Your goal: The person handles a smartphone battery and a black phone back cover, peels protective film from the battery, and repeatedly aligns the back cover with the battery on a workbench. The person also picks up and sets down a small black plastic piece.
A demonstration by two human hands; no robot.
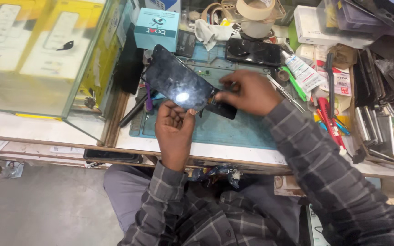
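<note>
A person in a grey checked shirt sits at a crowded repair bench, both hands on a dismantled phone; the left hand [174,130] comes up from below, its fingers curled and its thumb pressed against the lower edge of a black screen panel [178,82], which is tilted up off the bench with a bright spot of light on its glass; the right hand [247,93] reaches in from the right, its fingers bunched together over the dark phone body [222,110] that lies on the blue work mat [233,132] just beside the panel's lower corner; the fingertips seem to pinch something small there, though the hand hides what it is. Behind the panel a teal box [157,28] stands at the back of the mat, with a second dark phone [253,51] lying flat to its right and a crumpled white cloth [211,32] between them; a roll of tape [254,10] sits on a white pot further back. To the right lie a white tube [303,70], a green tool [292,83], metal tweezers [283,92] and a red-handled tool [331,122]; a glass case [37,59] holding yellow boxes fills the left.
</note>
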